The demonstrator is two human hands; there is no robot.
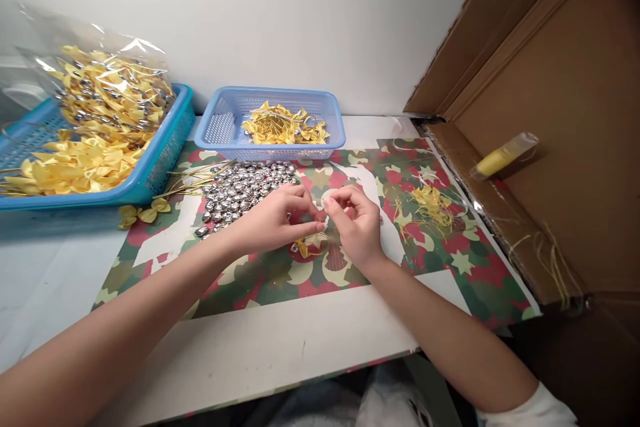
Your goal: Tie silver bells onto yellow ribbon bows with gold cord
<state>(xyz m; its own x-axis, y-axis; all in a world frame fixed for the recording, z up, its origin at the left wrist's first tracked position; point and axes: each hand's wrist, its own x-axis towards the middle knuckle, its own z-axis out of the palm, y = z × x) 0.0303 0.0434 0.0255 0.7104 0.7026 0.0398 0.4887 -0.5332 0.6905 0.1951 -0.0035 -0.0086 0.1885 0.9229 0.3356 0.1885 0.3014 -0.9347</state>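
My left hand (287,219) hovers over the patterned paper, fingers curled and the thumb reaching toward my right hand. My right hand (357,225) is closed, thumb and index finger pinched together; whatever sits in the pinch is too small to make out. Just below my left thumb is a yellow ribbon bow (303,248) with a small silver bell (295,248) and a thin gold cord looping up toward the thumb tip. Whether the left fingers grip that cord is unclear. Beside my left hand lies a pile of silver jingle bells (240,190).
A blue basket (270,150) at the back holds yellow bows. At left, a larger blue basket (165,177) carries loose bows and a clear bag (113,90) of belled bows. Gold cords (433,210) lie right, near a cardboard wall (560,100) with a yellow-filled tube (505,155).
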